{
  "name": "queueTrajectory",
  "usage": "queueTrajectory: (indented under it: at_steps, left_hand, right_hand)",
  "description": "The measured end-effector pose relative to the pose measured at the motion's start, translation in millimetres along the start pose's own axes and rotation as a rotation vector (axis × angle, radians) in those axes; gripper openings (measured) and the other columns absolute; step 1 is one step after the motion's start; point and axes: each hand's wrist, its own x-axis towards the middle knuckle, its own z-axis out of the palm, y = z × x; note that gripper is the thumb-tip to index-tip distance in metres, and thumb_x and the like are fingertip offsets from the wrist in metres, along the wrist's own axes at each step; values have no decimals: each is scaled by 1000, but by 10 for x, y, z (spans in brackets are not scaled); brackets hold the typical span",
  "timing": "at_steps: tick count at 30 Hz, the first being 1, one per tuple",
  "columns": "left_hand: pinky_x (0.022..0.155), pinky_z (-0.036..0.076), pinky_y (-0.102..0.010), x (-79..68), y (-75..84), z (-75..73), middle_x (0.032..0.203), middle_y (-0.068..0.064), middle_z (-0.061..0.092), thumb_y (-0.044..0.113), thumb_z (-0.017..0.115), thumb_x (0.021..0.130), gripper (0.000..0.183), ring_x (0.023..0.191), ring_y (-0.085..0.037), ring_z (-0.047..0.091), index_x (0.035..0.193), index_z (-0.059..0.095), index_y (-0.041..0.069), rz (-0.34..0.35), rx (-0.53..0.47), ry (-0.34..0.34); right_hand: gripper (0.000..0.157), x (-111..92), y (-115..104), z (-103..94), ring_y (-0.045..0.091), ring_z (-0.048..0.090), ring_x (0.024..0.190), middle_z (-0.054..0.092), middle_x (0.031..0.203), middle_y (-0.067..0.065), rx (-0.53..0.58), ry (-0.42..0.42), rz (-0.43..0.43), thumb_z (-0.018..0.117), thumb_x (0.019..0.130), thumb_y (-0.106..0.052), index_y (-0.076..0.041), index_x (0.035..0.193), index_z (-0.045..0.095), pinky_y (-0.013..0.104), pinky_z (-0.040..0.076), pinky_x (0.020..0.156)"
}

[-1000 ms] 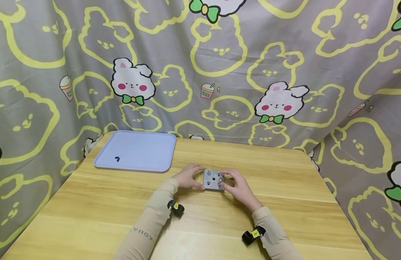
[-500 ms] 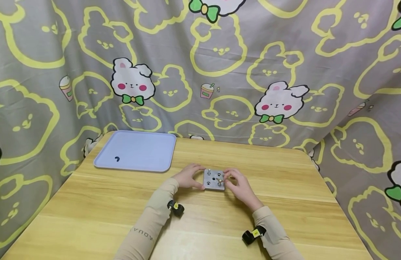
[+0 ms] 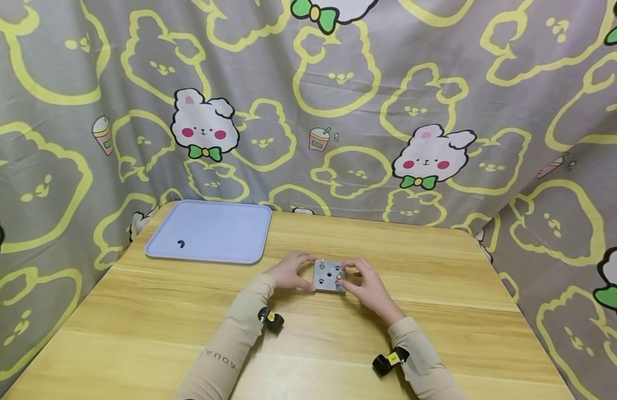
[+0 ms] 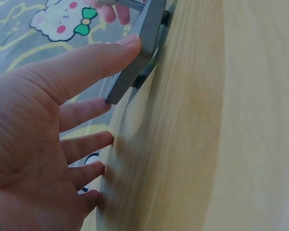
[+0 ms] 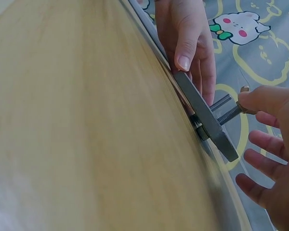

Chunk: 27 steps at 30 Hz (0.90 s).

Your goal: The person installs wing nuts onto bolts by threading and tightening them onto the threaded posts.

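Observation:
A grey square metal plate [image 3: 329, 282] with several round holes lies low over the table, raised on short feet in the wrist views. Two threaded bolts stand up from it; one is a bare bolt [image 3: 322, 265] near the far left corner. On the other bolt [image 5: 229, 114], near the right edge, sits a brass-coloured wing nut [image 5: 244, 89]. My right hand [image 3: 371, 289] pinches this nut between thumb and forefinger, its other fingers loosely spread. With thumb and forefinger my left hand [image 3: 289, 272] holds the plate's left side, the remaining fingertips resting near the table.
A pale blue tray [image 3: 223, 222] lies at the table's back left, with a small dark curved piece [image 3: 180, 244] in it. Behind the wooden table [image 3: 308, 344] hangs a patterned curtain [image 3: 288, 83]. Each forearm wears a small black camera.
Half a second ago my right fingers were drawn back to the right of the wing nut; now they are around it again. My left hand and the plate have stayed in place.

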Motion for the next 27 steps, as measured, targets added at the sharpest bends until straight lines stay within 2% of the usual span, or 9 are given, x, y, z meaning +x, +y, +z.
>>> queueTrajectory:
  at_steps: [4,15,20,23,27]
  left_hand:
    - [120,22,-56,4,-13,4,153,-20,38,38,82,74,84,144,-39,30,145,45,11,2,10,-4]
    - [120,18,-59,2,-17,8,155,-19,35,39,82,73,87,146,-40,26,146,42,12,-18,5,-12]
    - [120,17,-58,1,-15,6,155,-18,35,39,81,74,87,147,-40,25,146,42,12,-19,10,-16]
    - [120,18,-57,3,-14,4,155,-18,35,39,81,74,86,146,-40,25,146,42,12,-14,10,-14]
    - [120,19,-58,3,-9,-2,154,-19,36,38,81,74,85,146,-41,26,146,43,11,-5,5,-11]
  right_hand:
    - [33,2,26,15,31,59,110,64,115,10,-6,-6,-13,78,81,-13,-6,110,63,50,54,88]
    - [12,-6,-12,1,31,60,113,65,118,13,7,2,20,74,84,-13,-14,87,63,50,53,92]
    - [2,-12,-44,-15,32,61,112,66,116,14,31,13,14,68,88,-9,-9,86,66,47,54,93]
    - [4,-9,-41,-17,33,61,110,66,115,15,45,21,-7,65,89,-5,-6,86,68,47,55,93]
    - [7,-8,-19,-15,35,61,110,66,115,17,41,24,-29,68,83,0,-7,86,66,52,54,90]
